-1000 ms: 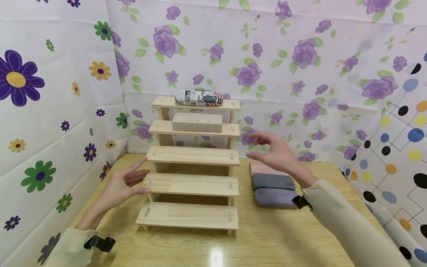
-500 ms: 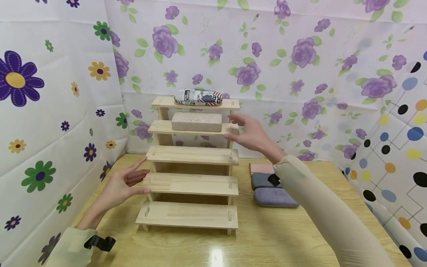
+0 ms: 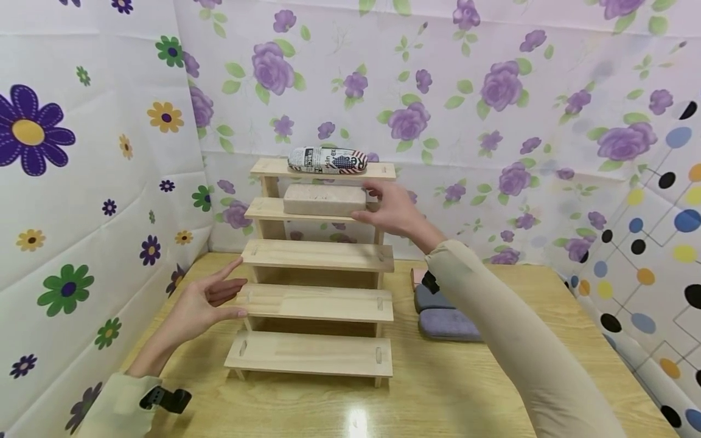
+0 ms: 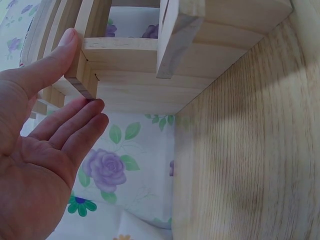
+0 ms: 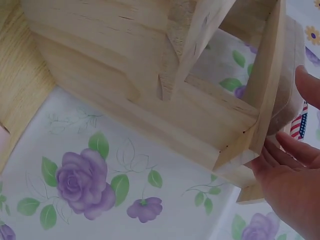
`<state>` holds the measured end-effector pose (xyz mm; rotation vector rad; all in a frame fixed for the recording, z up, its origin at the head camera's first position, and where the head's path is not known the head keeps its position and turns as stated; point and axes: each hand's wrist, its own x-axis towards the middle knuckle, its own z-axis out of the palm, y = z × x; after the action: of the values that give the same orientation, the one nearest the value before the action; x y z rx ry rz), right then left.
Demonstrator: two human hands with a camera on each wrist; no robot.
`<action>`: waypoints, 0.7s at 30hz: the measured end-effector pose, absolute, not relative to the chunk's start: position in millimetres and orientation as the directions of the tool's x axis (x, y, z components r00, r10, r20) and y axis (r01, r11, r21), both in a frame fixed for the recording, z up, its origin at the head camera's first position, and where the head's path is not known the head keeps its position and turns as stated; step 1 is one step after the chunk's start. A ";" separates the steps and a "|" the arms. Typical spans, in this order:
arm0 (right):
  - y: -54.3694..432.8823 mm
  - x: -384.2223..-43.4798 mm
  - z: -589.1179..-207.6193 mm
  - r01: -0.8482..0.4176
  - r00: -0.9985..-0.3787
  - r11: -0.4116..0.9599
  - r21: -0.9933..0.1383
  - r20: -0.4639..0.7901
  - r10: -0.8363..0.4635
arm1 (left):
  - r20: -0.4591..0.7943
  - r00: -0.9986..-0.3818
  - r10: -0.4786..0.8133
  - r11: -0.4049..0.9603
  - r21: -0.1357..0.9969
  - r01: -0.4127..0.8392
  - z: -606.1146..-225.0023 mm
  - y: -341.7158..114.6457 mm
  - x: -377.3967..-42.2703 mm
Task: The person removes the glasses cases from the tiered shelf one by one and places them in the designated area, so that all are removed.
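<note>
Head view: right grip (image 3: 397,210), half-spread, cups end of beige case (image 3: 323,199)

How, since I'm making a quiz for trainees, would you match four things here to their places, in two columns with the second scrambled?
Things:
1. Newspaper-print case
2. Beige case
3. Purple case
4. Left hand

Places:
A. On the table, right of the wooden stand
B. Second shelf from the top
C. At the stand's left side
D. Top shelf

Pairs: 1-D, 2-B, 3-A, 4-C
</note>
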<state>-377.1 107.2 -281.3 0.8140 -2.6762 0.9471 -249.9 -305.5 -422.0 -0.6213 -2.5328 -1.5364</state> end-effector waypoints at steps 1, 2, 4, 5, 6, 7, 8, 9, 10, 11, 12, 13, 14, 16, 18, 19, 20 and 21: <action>106.0 -378.5 -281.6 -0.557 -0.830 0.641 -0.528 0.343 -0.439 | 0.305 -0.908 0.286 0.400 0.823 0.402 -422.2 -305.5 -250.1; 104.7 -379.5 -281.7 -0.559 -0.829 0.636 -0.532 0.343 -0.441 | 0.306 -0.908 0.286 0.400 0.823 0.403 -422.4 -305.7 -250.3; 102.6 -382.6 -282.2 -0.555 -0.831 0.629 -0.545 0.338 -0.441 | 0.305 -0.909 0.286 0.399 0.824 0.402 -422.7 -305.9 -250.4; 101.5 -384.1 -282.3 -0.554 -0.832 0.623 -0.552 0.336 -0.441 | 0.306 -0.909 0.285 0.399 0.824 0.402 -422.8 -306.1 -250.5; 100.6 -385.3 -282.3 -0.551 -0.833 0.619 -0.560 0.334 -0.441 | 0.307 -0.908 0.284 0.401 0.823 0.403 -422.9 -306.3 -250.6; 99.8 -386.6 -282.4 -0.550 -0.834 0.614 -0.566 0.333 -0.440 | 0.306 -0.909 0.283 0.402 0.823 0.402 -422.8 -306.3 -250.6; 99.3 -387.0 -282.4 -0.545 -0.837 0.610 -0.575 0.330 -0.437 | 0.305 -0.910 0.282 0.402 0.823 0.401 -422.7 -306.2 -250.6; 98.8 -387.4 -282.4 -0.540 -0.839 0.605 -0.585 0.326 -0.435 | 0.304 -0.910 0.281 0.402 0.824 0.399 -422.4 -306.0 -250.5; 98.4 -387.6 -282.4 -0.537 -0.841 0.600 -0.593 0.324 -0.432 | 0.305 -0.910 0.280 0.404 0.823 0.400 -422.1 -305.9 -250.5; 98.3 -387.2 -282.1 -0.533 -0.843 0.595 -0.601 0.322 -0.430 | 0.306 -0.910 0.279 0.406 0.822 0.401 -421.8 -305.7 -250.5; 98.2 -386.8 -282.0 -0.529 -0.846 0.590 -0.610 0.321 -0.426 | 0.306 -0.910 0.279 0.406 0.821 0.400 -421.4 -305.5 -250.4; 98.4 -386.1 -281.6 -0.524 -0.848 0.584 -0.620 0.319 -0.422 | 0.306 -0.910 0.279 0.407 0.821 0.401 -421.1 -305.2 -250.4; 98.8 -385.4 -281.5 -0.520 -0.850 0.579 -0.628 0.317 -0.420 | 0.307 -0.910 0.280 0.407 0.820 0.402 -420.9 -305.0 -250.5; 99.8 -384.7 -281.0 -0.517 -0.851 0.571 -0.637 0.313 -0.421 | 0.311 -0.908 0.282 0.407 0.818 0.406 -420.9 -304.7 -250.7; 101.3 -383.4 -280.0 -0.517 -0.851 0.569 -0.640 0.310 -0.424 | 0.312 -0.907 0.283 0.405 0.818 0.408 -421.4 -304.9 -250.8; 102.1 -382.6 -279.3 -0.516 -0.851 0.569 -0.640 0.307 -0.426 | 0.312 -0.907 0.284 0.405 0.818 0.408 -421.7 -305.2 -250.9; 102.9 -382.5 -278.8 -0.516 -0.851 0.575 -0.635 0.304 -0.428 | 0.312 -0.907 0.283 0.405 0.818 0.408 -421.9 -305.6 -250.9; 103.3 -381.7 -277.8 -0.515 -0.852 0.579 -0.632 0.302 -0.428 | 0.311 -0.907 0.283 0.406 0.818 0.407 -422.0 -306.0 -250.9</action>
<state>-381.7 103.3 -277.8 0.8052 -2.6867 1.1324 -250.9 -306.0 -422.0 -0.6241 -2.5284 -1.5259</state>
